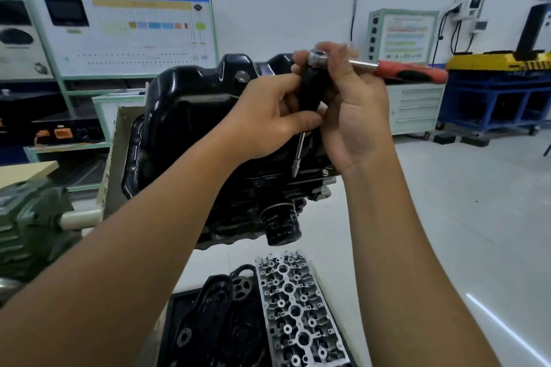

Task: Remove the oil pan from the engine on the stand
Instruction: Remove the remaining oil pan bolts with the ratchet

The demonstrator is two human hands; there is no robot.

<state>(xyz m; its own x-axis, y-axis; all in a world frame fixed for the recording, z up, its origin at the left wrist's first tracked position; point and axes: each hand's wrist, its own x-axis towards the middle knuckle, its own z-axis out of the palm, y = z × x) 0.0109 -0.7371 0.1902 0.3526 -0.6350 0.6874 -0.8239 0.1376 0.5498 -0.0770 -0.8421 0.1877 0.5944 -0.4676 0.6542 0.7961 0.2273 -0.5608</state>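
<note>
The black oil pan sits on top of the upturned engine on its stand, with a drain bolt on the pan's far wall. My left hand grips the black handle of a driver tool whose thin steel shaft and socket point down at the pan's right flange. My right hand holds the chrome head of a ratchet on top of that handle. The ratchet's red and black grip sticks out to the right.
A cylinder head and black timing covers lie on a tray below the engine. The stand's green gearbox is at the left. Training boards, a white drawer cabinet and a blue and yellow lift stand behind.
</note>
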